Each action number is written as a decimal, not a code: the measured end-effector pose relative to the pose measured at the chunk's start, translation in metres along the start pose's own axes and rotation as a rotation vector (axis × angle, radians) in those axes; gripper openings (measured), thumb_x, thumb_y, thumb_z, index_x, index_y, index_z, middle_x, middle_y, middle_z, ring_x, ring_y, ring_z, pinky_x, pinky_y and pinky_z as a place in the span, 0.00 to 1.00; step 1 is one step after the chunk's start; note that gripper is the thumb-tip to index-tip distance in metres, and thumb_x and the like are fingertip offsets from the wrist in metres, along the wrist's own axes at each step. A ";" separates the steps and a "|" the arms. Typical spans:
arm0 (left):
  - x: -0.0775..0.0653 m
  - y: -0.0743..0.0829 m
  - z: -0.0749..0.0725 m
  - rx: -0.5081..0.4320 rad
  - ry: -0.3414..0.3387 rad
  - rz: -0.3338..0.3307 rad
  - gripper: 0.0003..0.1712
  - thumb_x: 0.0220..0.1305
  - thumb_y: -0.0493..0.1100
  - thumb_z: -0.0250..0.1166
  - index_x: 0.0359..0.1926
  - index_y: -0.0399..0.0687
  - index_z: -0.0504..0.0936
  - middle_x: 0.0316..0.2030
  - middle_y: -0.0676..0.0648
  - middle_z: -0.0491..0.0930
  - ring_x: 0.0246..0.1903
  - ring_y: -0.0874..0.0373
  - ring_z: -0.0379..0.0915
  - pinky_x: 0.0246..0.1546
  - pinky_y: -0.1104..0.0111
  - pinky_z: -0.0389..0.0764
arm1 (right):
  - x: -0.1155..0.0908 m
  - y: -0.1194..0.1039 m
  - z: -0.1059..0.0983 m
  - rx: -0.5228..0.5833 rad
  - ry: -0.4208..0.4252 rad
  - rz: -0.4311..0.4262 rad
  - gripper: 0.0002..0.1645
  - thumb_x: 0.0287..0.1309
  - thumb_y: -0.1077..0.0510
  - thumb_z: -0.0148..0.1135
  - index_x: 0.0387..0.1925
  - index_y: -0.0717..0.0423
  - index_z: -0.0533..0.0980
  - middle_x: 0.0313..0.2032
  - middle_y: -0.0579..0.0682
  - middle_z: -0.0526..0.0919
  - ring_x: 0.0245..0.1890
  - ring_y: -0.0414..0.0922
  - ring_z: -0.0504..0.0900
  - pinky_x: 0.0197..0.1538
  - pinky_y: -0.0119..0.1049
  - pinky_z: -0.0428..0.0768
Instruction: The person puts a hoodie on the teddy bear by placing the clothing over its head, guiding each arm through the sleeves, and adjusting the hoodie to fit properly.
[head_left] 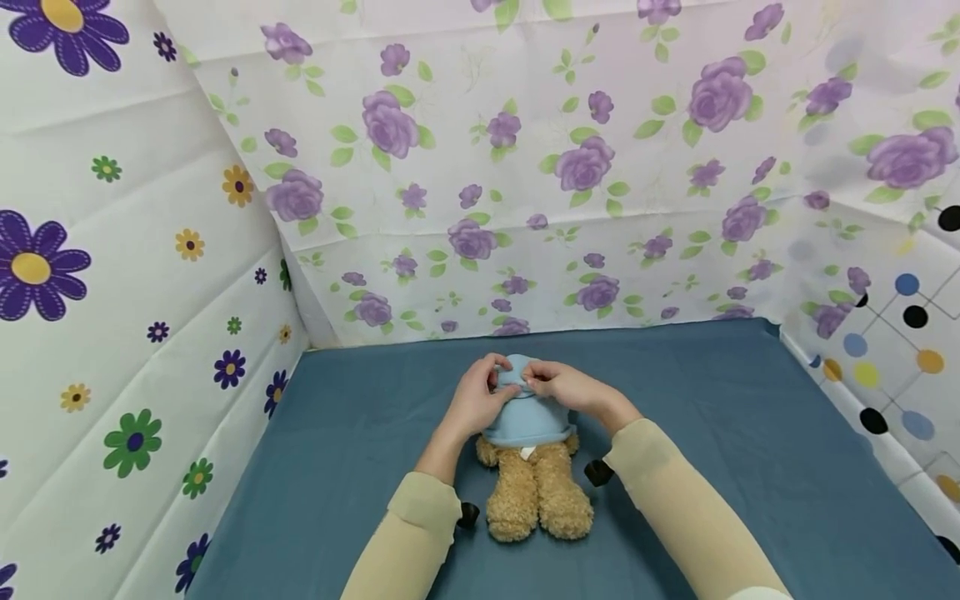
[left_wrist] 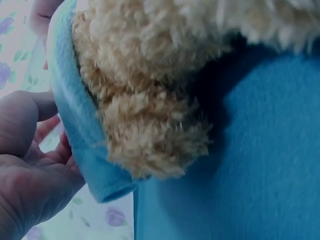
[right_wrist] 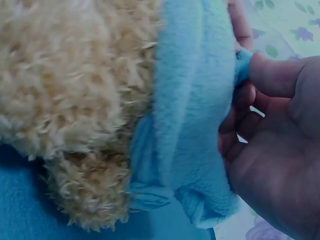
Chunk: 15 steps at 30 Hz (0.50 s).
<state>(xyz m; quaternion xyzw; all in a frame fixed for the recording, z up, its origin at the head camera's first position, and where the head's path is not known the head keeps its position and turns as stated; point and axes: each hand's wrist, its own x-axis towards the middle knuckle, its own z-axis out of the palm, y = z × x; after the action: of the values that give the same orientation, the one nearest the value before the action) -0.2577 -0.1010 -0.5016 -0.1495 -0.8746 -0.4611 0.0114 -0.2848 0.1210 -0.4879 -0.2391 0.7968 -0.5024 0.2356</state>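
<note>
A curly tan teddy bear (head_left: 536,492) lies with its legs toward me, its torso covered by a light blue fleece top (head_left: 528,421). Its head is hidden under or behind the blue cloth and my hands. My left hand (head_left: 483,396) grips the cloth at the upper left, thumb and fingers curled at its edge. On the other side my right hand (head_left: 562,385) pinches a small fold of the cloth, which shows between thumb and fingers in the right wrist view. Stubby tan paws (left_wrist: 155,135) stick out below the hem on both sides. A small white tag (head_left: 527,452) shows beneath the hem.
A blue cloth (head_left: 360,417) covers the table under the bear. Behind it hangs a white sheet with purple roses (head_left: 472,237). A daisy-print sheet (head_left: 135,333) borders the left side, and a dotted sheet (head_left: 900,392) the right.
</note>
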 end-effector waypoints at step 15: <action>-0.011 0.011 -0.009 -0.160 -0.105 -0.084 0.11 0.82 0.46 0.62 0.38 0.46 0.80 0.39 0.44 0.69 0.35 0.49 0.65 0.38 0.57 0.67 | 0.005 0.004 0.018 -0.300 0.271 -0.061 0.06 0.78 0.57 0.64 0.51 0.48 0.77 0.33 0.51 0.73 0.28 0.47 0.68 0.37 0.43 0.67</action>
<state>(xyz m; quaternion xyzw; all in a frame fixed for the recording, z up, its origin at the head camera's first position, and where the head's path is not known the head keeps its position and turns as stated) -0.2452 -0.1053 -0.4891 -0.1372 -0.8399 -0.5210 -0.0657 -0.2783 0.1074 -0.4989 -0.2256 0.8795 -0.4127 0.0726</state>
